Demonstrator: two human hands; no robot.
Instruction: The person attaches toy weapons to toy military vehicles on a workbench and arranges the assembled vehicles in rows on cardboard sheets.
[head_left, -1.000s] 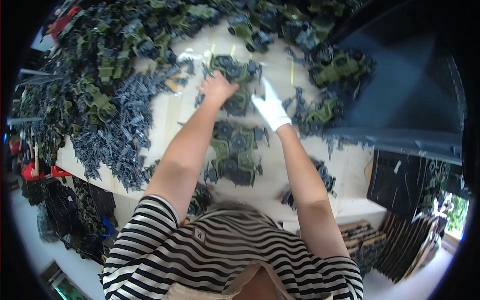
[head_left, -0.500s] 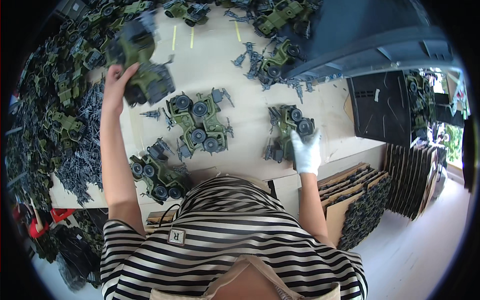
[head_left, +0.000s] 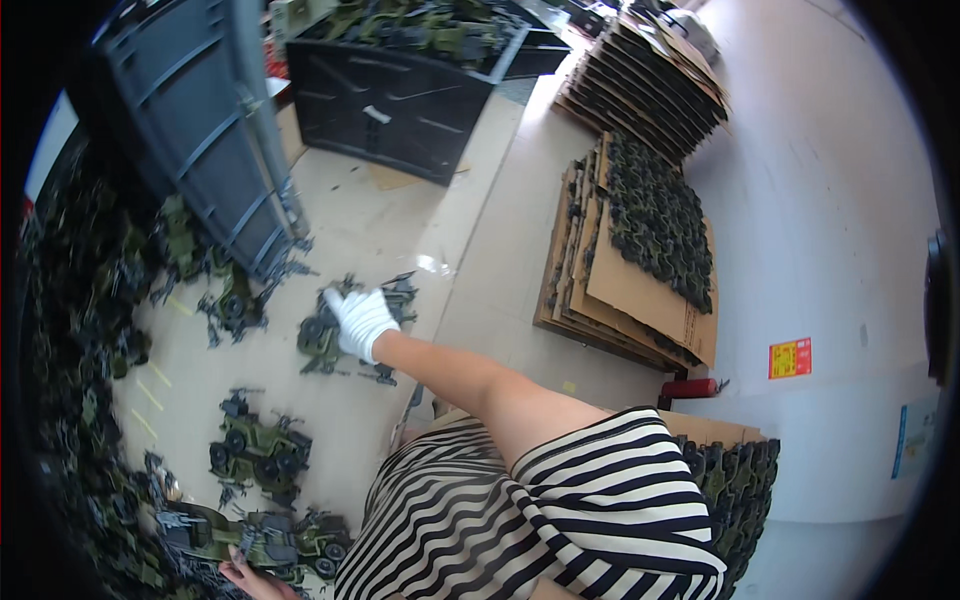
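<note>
- I am seeing the right hand (head_left: 360, 320), in a white glove, reaching out over the pale worktop (head_left: 330, 215) and lying on an olive-green toy military vehicle (head_left: 322, 335).
- The gloved fingers are curling down over that vehicle's top; the grip is closing on it, and the vehicle is sitting on the worktop near its right edge.
- The left hand (head_left: 250, 577), bare, is showing only in part at the lower edge of the view. It is touching a second green toy vehicle (head_left: 262, 543); I cannot tell whether its grip is closed.
- A third toy vehicle (head_left: 258, 447) is standing alone on the worktop between the two hands, apart from both.
- A heap of dark grey and green toy parts (head_left: 80, 330) is lying along the worktop's left side.
- A dark grey plastic crate (head_left: 200, 130) is standing tilted at the worktop's far end.
- A black bin (head_left: 400, 100) holding more green vehicles is standing beyond it.
- On the floor (head_left: 820, 200) to the right, stacked cardboard sheets (head_left: 630, 290) are carrying rows of dark pieces.
- My striped shirt (head_left: 540, 510) is filling the lower middle of the view.
</note>
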